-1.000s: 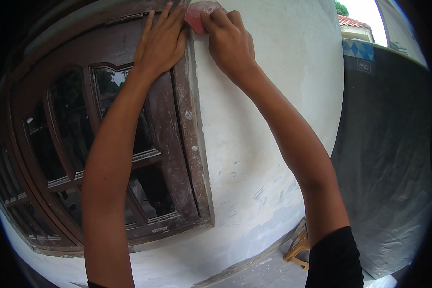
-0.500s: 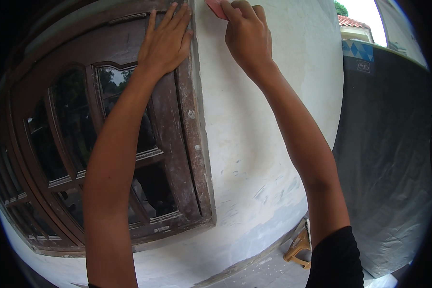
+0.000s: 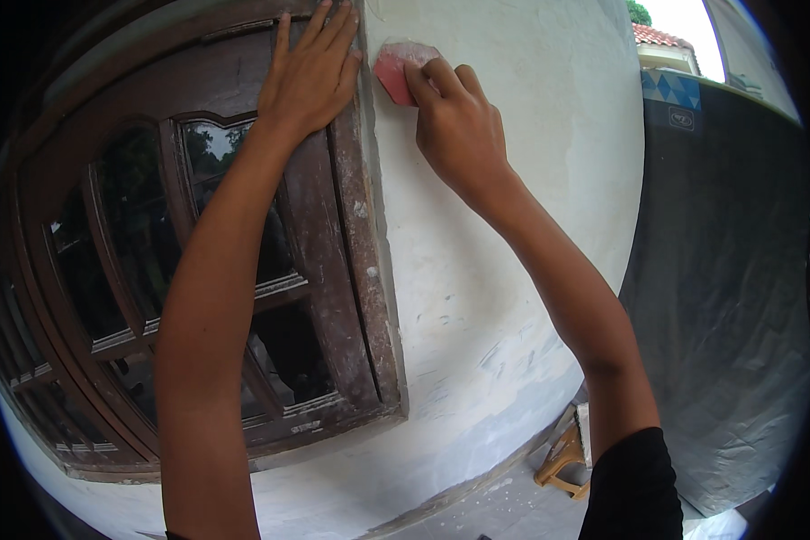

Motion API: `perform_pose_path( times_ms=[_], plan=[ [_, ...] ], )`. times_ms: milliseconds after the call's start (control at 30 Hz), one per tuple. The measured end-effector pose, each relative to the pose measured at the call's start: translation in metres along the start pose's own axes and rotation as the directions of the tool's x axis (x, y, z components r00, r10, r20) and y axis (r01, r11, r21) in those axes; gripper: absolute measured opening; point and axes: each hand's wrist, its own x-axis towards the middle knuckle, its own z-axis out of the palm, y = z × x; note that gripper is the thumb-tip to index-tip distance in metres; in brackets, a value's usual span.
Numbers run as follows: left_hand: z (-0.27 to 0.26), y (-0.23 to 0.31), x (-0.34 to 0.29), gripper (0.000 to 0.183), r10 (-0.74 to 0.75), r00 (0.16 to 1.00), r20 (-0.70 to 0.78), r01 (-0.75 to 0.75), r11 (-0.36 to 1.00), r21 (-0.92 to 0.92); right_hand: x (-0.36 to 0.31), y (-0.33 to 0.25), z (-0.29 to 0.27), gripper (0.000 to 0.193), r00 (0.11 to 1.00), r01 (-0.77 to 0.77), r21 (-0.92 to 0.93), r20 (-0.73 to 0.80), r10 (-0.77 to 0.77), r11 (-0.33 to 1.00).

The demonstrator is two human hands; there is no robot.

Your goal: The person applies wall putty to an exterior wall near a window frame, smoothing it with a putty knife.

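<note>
Lower on the wall point(image 3: 504, 243) now, right fingers point(image 3: 447, 79) grip pink tool point(image 3: 391, 77), left fingers point(image 3: 311, 29) splayed.

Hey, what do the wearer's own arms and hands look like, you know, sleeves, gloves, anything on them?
Both the left hand and right hand are bare, with no gloves, rings or watch showing. The forearms are uncovered too. A plain black sleeve ends above the right elbow; only a sliver of dark cloth shows by the left arm.

Arms point(image 3: 209, 297) raised; left hand point(image 3: 308, 79) spread flat, right hand point(image 3: 460, 126) curled, seemingly pinching
</note>
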Motion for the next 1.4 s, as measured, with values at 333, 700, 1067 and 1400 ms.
perform_pose_path(
  times_ms=[333, 700, 1067, 1400],
  plan=[
    [-0.002, 0.005, 0.006, 0.056, 0.025, 0.999, -0.040, -0.026, 0.999, -0.025, 0.074, 0.024, 0.011, 0.032, 0.999, 0.023, -0.023, -0.047, -0.024, 0.999],
    [-0.003, 0.001, 0.003, 0.055, 0.023, 0.999, -0.030, -0.023, 1.000, -0.001, 0.001, 0.001, -0.005, 0.036, 0.999, 0.052, -0.007, -0.005, -0.052, 0.999],
    [-0.007, 0.007, 0.010, 0.056, 0.039, 0.998, -0.041, -0.041, 0.999, -0.030, 0.070, 0.022, 0.017, 0.028, 0.999, 0.047, -0.001, -0.027, -0.047, 0.999],
    [-0.005, 0.001, 0.007, 0.055, 0.030, 0.999, -0.015, -0.030, 0.999, 0.011, 0.004, -0.003, -0.015, 0.038, 0.996, 0.089, 0.042, -0.008, -0.089, 0.995]
  ],
)
